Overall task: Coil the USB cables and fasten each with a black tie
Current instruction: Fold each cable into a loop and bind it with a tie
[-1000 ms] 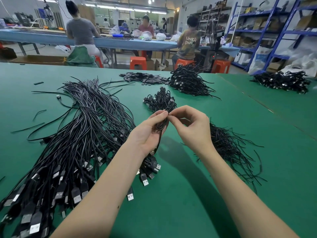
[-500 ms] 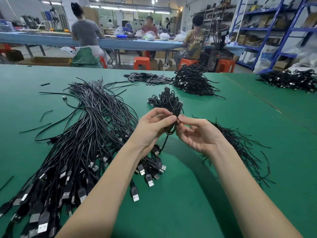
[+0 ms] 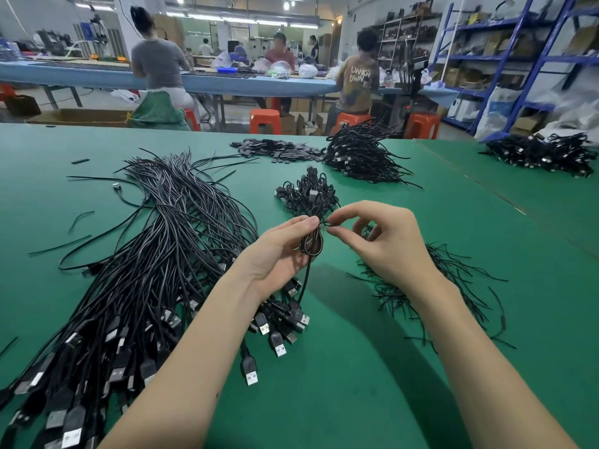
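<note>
One cable (image 3: pixel 311 244) sits coiled in our left hand (image 3: pixel 278 254) while our right hand (image 3: pixel 379 244) pinches its tie (image 3: pixel 327 225), a small bundled pile (image 3: pixel 308 197) done, the big loose heap (image 3: pixel 146 270) waiting.

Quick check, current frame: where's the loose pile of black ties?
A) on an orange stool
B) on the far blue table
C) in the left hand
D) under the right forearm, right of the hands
D: the thin black ties lie on the green table, partly under the right forearm.
</note>
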